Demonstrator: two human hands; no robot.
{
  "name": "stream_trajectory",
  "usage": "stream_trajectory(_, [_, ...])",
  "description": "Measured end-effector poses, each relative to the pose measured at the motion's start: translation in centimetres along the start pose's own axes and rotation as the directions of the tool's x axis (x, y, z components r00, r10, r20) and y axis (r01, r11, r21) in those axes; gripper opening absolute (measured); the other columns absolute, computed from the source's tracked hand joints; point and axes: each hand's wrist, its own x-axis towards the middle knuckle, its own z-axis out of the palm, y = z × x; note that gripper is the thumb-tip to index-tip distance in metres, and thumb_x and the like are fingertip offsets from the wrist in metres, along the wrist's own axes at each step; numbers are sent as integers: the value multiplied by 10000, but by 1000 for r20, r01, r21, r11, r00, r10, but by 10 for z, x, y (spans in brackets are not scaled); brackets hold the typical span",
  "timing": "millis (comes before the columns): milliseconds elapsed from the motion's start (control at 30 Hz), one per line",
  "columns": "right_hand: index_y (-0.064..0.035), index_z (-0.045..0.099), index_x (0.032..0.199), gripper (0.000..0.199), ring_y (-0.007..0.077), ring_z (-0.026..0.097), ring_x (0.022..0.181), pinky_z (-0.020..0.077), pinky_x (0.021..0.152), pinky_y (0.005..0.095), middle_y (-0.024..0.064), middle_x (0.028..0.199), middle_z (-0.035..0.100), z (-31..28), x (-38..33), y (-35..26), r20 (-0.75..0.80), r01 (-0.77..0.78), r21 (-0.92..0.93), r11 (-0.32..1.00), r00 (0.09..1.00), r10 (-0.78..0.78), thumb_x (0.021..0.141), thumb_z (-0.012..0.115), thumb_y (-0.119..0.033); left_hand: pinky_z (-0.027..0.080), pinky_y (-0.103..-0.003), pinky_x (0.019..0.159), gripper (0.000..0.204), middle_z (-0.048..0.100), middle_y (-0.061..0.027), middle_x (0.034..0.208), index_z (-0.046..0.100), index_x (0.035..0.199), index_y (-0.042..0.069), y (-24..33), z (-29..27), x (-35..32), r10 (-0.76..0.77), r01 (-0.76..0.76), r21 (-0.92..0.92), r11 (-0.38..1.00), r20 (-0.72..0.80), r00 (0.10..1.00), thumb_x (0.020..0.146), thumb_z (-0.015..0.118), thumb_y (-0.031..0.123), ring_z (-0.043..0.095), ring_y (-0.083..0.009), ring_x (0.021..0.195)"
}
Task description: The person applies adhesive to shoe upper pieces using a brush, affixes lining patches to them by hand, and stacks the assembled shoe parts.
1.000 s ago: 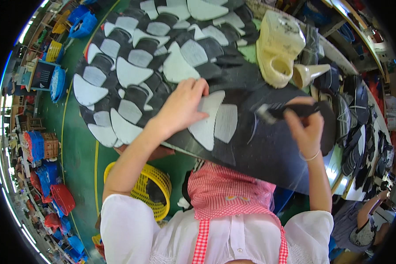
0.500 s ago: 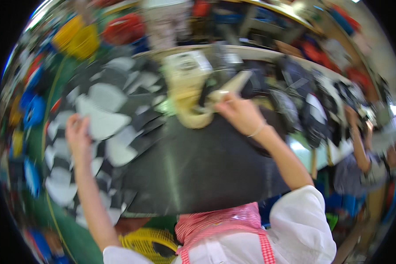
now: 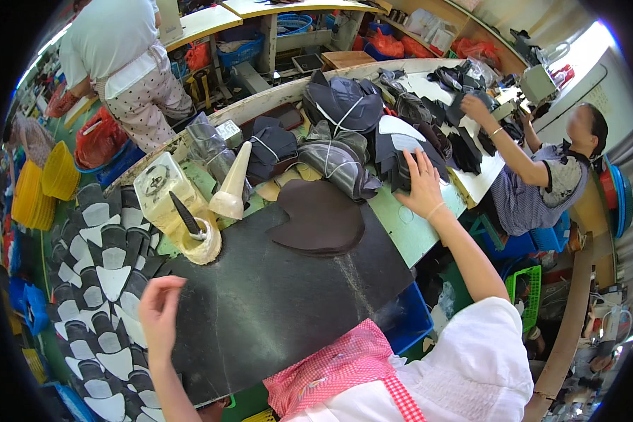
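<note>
The right hand lies palm down, fingers spread, on a stack of dark shoe pieces at the far right of the tabletop; it presses on the pieces and does not close around any of them. The left hand hovers at the near left corner of the black mat, fingers loosely curled and apart, gripping nothing.

The pieces under the right hand look like thin cut sheets of fabric or leather, black with white panels and thin white lines. Judging by how they drape and overlap, they are light, limp and easy to bend, and they would sag if lifted by one corner. A pinch at an edge with thumb and fingers, or a flat palm to slide one off the stack, seems the safest hold; the smooth faces may slip over one another.

A dark brown curved piece lies flat on the mat, apart from both hands. Left of it stands a yellowish glue jug with a brush in a pot, and a cream cone. More black and white pieces lie spread out to the left. Two other people work nearby
</note>
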Motion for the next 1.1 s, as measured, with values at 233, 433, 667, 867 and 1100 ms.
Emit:
stream_trajectory(233, [-201, 428, 1370, 761, 358, 606, 1084, 511, 837, 485, 163, 1218, 610, 3, 46, 37, 78, -152, 202, 968, 987, 139, 695, 774, -267, 498, -267, 817, 147, 689, -70, 938, 670, 961, -9, 38, 74, 7, 52, -67, 45, 997, 276, 960, 856, 583, -63, 653, -144, 882])
stream_trajectory(433, [-186, 478, 1283, 628, 367, 648, 976, 522, 812, 459, 126, 1163, 653, -3, 62, 57, 133, -181, 340, 923, 981, 144, 727, 739, -314, 492, -273, 865, 137, 691, -60, 968, 643, 1007, -8, 39, 94, 3, -8, -18, 61, 998, 405, 914, 899, 563, -36, 652, -133, 931])
stream_trajectory(667, [-205, 270, 1486, 1025, 403, 474, 1240, 488, 870, 546, 211, 1378, 453, 30, 55, 10, 13, -167, -30, 986, 986, 167, 625, 826, -222, 504, -285, 862, 162, 694, -64, 999, 655, 1050, 9, 44, 113, -1, -22, -32, 94, 995, 520, 854, 900, 592, 12, 659, -152, 944])
stream_trajectory(867, [-210, 388, 1382, 836, 383, 660, 941, 552, 732, 456, 204, 1128, 628, 24, 81, 36, 76, -141, 32, 989, 987, 138, 645, 782, -194, 501, -287, 863, 157, 693, -58, 1010, 657, 1051, 12, 42, 117, -7, -56, 12, 84, 996, 537, 842, 913, 587, 36, 651, -142, 936])
stream_trajectory(1100, [-14, 548, 1288, 713, 295, 634, 1036, 478, 910, 356, 192, 1128, 661, -50, 67, 69, -213, -124, 631, 765, 921, 325, 709, 807, -338, 501, -310, 904, 238, 670, -81, 1096, 602, 1180, 36, -6, 97, -35, -165, 370, -267, 890, 567, 807, 959, 573, 120, 636, -168, 1021])
